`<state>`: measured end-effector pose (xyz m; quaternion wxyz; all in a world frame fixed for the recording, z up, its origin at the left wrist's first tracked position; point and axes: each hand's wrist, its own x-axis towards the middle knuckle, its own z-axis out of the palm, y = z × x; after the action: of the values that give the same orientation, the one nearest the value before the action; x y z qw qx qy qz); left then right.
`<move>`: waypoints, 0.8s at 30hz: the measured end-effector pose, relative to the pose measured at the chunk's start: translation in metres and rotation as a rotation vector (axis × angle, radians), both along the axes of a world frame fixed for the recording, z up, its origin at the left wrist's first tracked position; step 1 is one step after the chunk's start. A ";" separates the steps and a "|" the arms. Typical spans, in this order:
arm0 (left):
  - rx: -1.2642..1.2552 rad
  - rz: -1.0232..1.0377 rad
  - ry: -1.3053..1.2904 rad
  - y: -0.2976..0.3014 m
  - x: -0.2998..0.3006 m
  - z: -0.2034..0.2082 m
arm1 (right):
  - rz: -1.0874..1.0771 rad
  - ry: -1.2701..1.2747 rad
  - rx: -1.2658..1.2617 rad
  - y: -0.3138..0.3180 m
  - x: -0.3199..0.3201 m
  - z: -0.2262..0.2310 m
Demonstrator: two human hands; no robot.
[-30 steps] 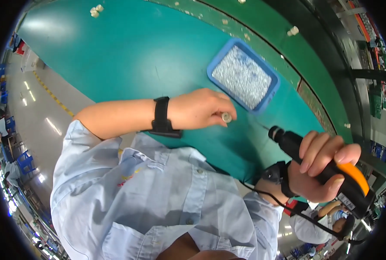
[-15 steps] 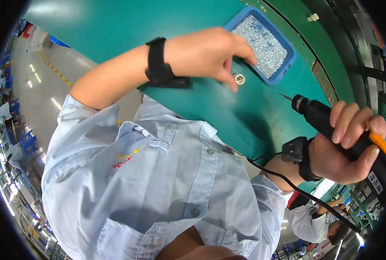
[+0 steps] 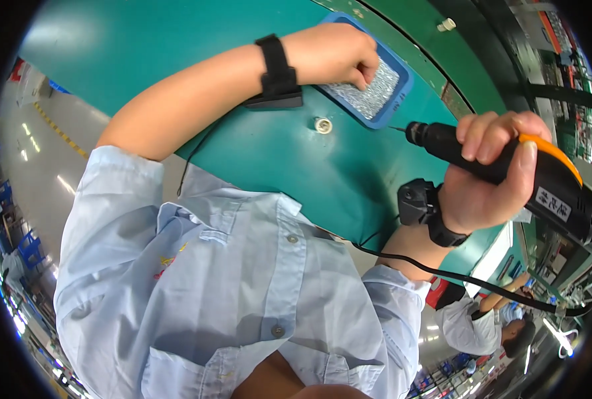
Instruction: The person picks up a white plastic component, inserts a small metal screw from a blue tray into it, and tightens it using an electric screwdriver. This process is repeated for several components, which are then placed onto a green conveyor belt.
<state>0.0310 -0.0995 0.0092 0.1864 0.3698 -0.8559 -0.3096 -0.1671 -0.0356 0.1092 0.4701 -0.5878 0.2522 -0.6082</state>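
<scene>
My left hand (image 3: 336, 56) reaches over a blue plastic tray (image 3: 404, 85) filled with small silvery screws (image 3: 379, 92). Its thumb and fingers are closed together at the screws; whatever is between the fingertips is hidden. My right hand (image 3: 485, 193) is wrapped around a black electric screwdriver (image 3: 442, 141) with an orange lever. The thin bit points left, its tip close to the tray's near corner. On the green table, below the tray, stands a small round whitish fitting (image 3: 323, 125) with metal inside, touched by neither hand.
Another small whitish fitting (image 3: 447, 25) lies beyond the table's raised far edge. A black cable (image 3: 455, 274) runs across near my right forearm. Farther off at lower right, another person (image 3: 472, 326) works beside a white sheet (image 3: 492, 259). A walkway with a striped line lies left.
My left hand has moved from beside the round fitting into the tray, and its fingers have closed. The screwdriver appears farther left and higher, still in my right hand. The whole view has shifted slightly.
</scene>
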 end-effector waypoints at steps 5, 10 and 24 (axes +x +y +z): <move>-0.181 0.138 0.108 0.007 0.006 -0.011 | -0.023 0.005 0.026 -0.005 0.004 -0.005; -0.321 0.161 0.154 0.009 -0.003 -0.010 | -0.034 -0.019 0.021 -0.002 0.000 -0.001; -0.208 0.171 0.117 0.013 0.009 -0.010 | -0.017 -0.021 0.005 -0.002 -0.001 -0.001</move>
<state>0.0404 -0.0865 -0.0012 0.2992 0.4015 -0.8364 -0.2230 -0.1677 -0.0375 0.1082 0.4692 -0.5779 0.2538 -0.6176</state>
